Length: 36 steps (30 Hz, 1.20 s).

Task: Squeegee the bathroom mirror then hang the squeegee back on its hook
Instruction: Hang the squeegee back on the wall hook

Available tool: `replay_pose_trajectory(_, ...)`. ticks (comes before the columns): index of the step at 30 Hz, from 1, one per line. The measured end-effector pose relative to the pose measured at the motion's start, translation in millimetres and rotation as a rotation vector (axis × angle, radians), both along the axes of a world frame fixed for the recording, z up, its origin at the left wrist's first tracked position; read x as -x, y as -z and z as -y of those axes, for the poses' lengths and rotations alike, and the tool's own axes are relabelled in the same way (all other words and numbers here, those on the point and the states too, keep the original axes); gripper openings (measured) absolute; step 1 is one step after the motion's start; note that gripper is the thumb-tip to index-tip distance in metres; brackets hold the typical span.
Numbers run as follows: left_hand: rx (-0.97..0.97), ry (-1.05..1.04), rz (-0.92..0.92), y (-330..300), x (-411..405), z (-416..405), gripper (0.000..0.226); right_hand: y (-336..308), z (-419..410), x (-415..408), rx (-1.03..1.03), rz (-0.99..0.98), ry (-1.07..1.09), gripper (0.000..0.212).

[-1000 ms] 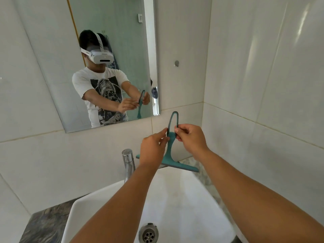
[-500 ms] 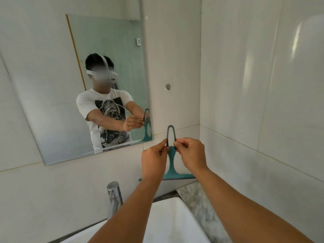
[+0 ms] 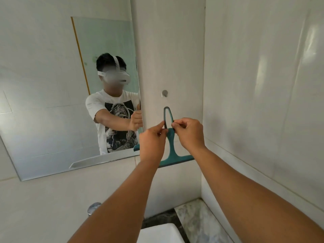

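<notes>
I hold a teal squeegee [image 3: 171, 148] upright in front of the tiled wall, blade at the bottom, dark loop handle at the top. My left hand [image 3: 152, 141] pinches the left side of the loop and my right hand [image 3: 189, 133] pinches the right side. The top of the loop sits a short way below a small round metal hook [image 3: 164, 93] on the wall, not touching it. The frameless mirror [image 3: 52, 95] hangs to the left and reflects a person with both arms stretched out.
A white basin [image 3: 158, 233] shows at the bottom edge with a chrome tap top [image 3: 93, 207] to its left. A marbled counter [image 3: 194, 218] runs into the corner. Tiled walls meet at the corner right of the hook.
My view has tilted up and both hands have raised the squeegee toward the hook. The basin has mostly dropped out of view. My grip on the loop is unchanged.
</notes>
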State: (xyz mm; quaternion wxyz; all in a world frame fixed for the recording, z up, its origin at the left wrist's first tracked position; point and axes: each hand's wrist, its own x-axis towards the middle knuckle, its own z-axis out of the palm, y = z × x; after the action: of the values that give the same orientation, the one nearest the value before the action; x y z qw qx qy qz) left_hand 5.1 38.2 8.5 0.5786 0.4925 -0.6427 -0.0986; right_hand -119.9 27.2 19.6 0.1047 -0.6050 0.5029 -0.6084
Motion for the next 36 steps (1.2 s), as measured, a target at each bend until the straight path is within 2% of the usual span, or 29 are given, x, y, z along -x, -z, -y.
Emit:
replay_pose_trajectory(11, 0.086, -0.031, 0.007, -42.7, 22.2, 32.7, 0.033, -37.9, 42.5, 17.5, 0.090, 0.048, -0.039, 0.017)
replay_pose_trajectory(24, 0.075, -0.160, 0.055, -43.9, 27.2, 60.5, 0.032, -40.5, 70.5, 10.6, 0.059, 0.038, -0.053, 0.019)
replay_pose_trajectory(36, 0.041, -0.193, 0.083, -30.1, 28.4, 58.7, 0.027, -28.5, 70.7, 8.2, 0.006, 0.019, -0.043, 0.019)
